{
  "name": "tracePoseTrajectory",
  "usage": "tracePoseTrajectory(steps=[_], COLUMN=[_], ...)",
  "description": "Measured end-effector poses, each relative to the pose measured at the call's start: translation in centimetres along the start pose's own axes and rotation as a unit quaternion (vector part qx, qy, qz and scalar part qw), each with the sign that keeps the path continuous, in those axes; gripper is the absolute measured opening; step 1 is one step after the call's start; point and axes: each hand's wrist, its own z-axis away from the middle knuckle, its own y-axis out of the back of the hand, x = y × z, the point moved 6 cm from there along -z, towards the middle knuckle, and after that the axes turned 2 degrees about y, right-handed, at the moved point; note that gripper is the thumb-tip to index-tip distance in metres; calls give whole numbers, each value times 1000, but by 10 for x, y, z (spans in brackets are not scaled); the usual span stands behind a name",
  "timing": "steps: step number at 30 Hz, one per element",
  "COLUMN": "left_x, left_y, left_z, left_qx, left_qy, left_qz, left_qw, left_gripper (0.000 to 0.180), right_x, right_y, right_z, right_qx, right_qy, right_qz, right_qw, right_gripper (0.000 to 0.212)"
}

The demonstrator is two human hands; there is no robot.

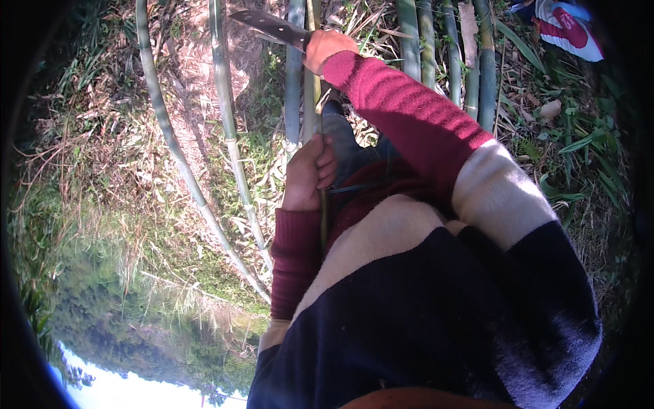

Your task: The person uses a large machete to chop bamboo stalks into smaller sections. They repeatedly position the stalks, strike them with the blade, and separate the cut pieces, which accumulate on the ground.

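Nearest, the left hand (308, 174) is clenched around a thin bamboo stem (315, 102), its fingers (325, 165) wrapped tight, and the stem is best kept pulled taut and steady so that any cut lands well clear of that grip. Farther out, the right hand (325, 49) is closed on the handle of a machete (272, 27), whose dark blade points left across the stem above the left hand, seemingly just touching it, though the view is too warped to be sure. Beyond, more bamboo stalks (446, 54) stand among dry leaves.
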Motion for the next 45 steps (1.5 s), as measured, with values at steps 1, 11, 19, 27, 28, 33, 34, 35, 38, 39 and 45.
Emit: tracePoseTrajectory(steps=[1, 11, 19, 27, 28, 33, 34, 35, 38, 39, 45], left_x=[1, 0, 12, 4, 5, 11, 12, 12, 14, 15, 15], left_y=[-2, -13, -25, -22, -23, -32, -32, -32, -30, -30, -22], left_z=[0, -1, 4, -8, -8, 0, 0, 0, 1, 1, -10], left_qx=[-12, 36, 72, 50, 38, 74, 78, 78, 83, 89, 112], left_qy=[-3, -22, -46, -134, -147, -116, -116, -118, -133, -145, -212], left_qz=[21, -33, -75, -29, -22, -77, -80, -103, -174, -201, -270], left_qw=[1000, 999, 993, 989, 988, 987, 987, 985, 972, 965, 933], left_gripper=[28, 30, 32, 19, 18, 18, 18, 18, 19, 20, 23], right_x=[2, 13, 42, 14, 15, 19, 20, 21, 24, 25, 20], right_y=[12, 157, 69, 70, 68, 61, 61, 61, 60, 60, 61], right_z=[-3, 107, 181, 173, 172, 169, 167, 166, 163, 162, 159], right_qx=[16, 138, 41, 72, 63, 39, 33, 27, 33, 39, 28], right_qy=[21, 242, 249, 333, 325, 313, 311, 308, 320, 328, 367], right_qz=[-8, -171, -173, -3, 0, 25, 35, 44, 59, 63, 70], right_qw=[1000, 945, 952, 940, 944, 948, 949, 950, 945, 942, 927], right_gripper=[33, 42, 27, 30, 31, 34, 33, 32, 33, 33, 42])
